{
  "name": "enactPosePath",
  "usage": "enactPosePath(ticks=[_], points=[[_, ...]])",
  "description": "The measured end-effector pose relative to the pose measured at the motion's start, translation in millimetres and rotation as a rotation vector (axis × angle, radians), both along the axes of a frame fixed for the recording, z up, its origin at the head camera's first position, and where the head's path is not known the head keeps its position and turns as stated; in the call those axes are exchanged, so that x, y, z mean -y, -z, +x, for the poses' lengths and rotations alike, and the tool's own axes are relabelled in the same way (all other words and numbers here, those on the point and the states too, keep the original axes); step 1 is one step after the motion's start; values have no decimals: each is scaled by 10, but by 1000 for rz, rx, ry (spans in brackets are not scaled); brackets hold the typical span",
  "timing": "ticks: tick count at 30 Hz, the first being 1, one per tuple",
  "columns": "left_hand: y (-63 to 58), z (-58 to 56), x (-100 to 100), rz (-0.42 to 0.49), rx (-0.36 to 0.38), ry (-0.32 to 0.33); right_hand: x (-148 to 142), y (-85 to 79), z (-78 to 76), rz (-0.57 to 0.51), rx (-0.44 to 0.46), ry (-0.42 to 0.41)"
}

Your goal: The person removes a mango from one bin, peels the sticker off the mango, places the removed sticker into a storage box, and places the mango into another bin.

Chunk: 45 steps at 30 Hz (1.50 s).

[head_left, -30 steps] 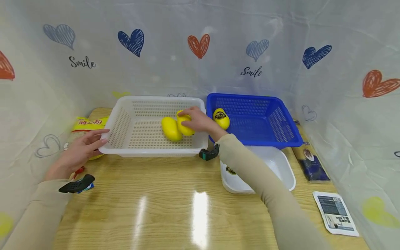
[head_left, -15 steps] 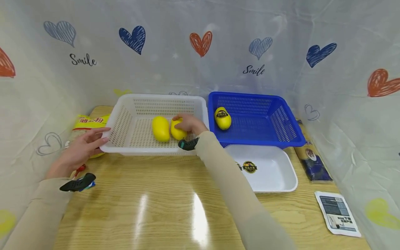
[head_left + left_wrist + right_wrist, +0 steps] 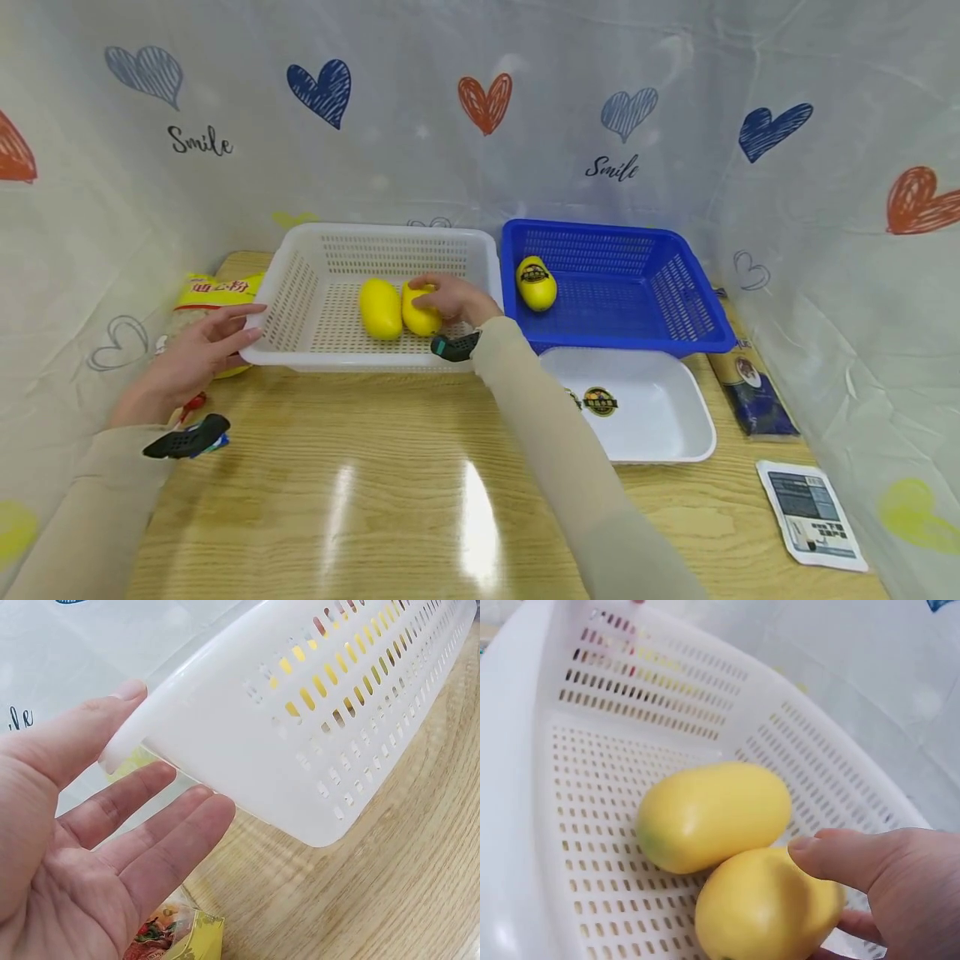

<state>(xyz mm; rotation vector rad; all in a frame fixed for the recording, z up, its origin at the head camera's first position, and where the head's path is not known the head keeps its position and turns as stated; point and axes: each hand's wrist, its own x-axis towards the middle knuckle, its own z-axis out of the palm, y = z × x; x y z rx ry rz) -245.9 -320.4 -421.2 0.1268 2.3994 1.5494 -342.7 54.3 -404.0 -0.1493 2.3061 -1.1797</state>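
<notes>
In the head view, a white perforated basket [image 3: 352,361] holds two yellow mangoes lying side by side. My right hand [image 3: 453,298] reaches into it and grips the right mango [image 3: 417,314], with the thumb on top and fingers at its far side. The left mango [image 3: 381,309], green at one end in the right wrist view, lies against it. At the basket's left end, my left hand [image 3: 202,357] holds the rim between thumb and fingers. The left wrist view shows the fingertips at the outer wall [image 3: 202,750].
A blue basket [image 3: 622,343] stands close to the right, with a labelled mango [image 3: 536,285] inside. In front of it is a white tray [image 3: 660,417] with dark stickers. Packets [image 3: 746,375] lie along the right edge, and a yellow bag [image 3: 221,287] sits behind my left hand.
My right hand has moved left inside the white basket with its mango, and the other mango has shifted left too. My left hand stays at the rim.
</notes>
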Motion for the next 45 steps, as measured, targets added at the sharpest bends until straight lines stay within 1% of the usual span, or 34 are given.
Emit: enactPosePath(ticks=[2,4,7,8,10,12,14,17,20,23,26,27,29,31,33,36,39,41,43,45], points=[[-2,5,4,-5,5,-2,-35,-71,-8,27,-31,-40],[-2,11,12,-8,10,-5,-97,-179,-4,28,-69,-79],[3,22,26,-20,12,-12,-261,-344,24,-39,-116,-123],[8,25,31,-27,7,-14,-336,-391,44,-73,-127,-124],[19,33,38,-30,5,-21,-507,-465,92,-146,-130,-97],[30,40,39,-29,0,-27,-704,-509,143,-209,-148,-52],[39,47,38,-28,-4,-34,-917,-529,190,-260,-161,14],[46,54,36,-19,-9,-42,-1249,-504,223,-320,-176,116],[49,63,40,-10,-1,-50,-1555,-422,226,-345,-179,216],[54,77,50,5,22,-56,-1802,-319,217,-359,-207,330],[60,84,64,17,32,-55,-1979,-221,182,-408,-222,469],[63,83,67,22,32,-52,-2019,-196,166,-416,-223,505],[68,80,74,27,27,-46,-2066,-150,116,-414,-213,545],[66,77,82,30,22,-37,-2077,-113,57,-385,-191,524],[63,70,84,29,17,-32,-2067,-74,-10,-334,-164,472],[55,48,77,26,11,-20,-2042,-22,-97,-311,-88,406],[51,21,58,30,12,-9,-2017,19,-152,-339,16,404],[51,6,44,28,19,-10,-1996,39,-176,-362,69,407],[51,-5,28,28,29,-19,-1970,59,-197,-367,102,386],[53,-13,21,32,35,-20,-1940,84,-219,-366,126,342]])
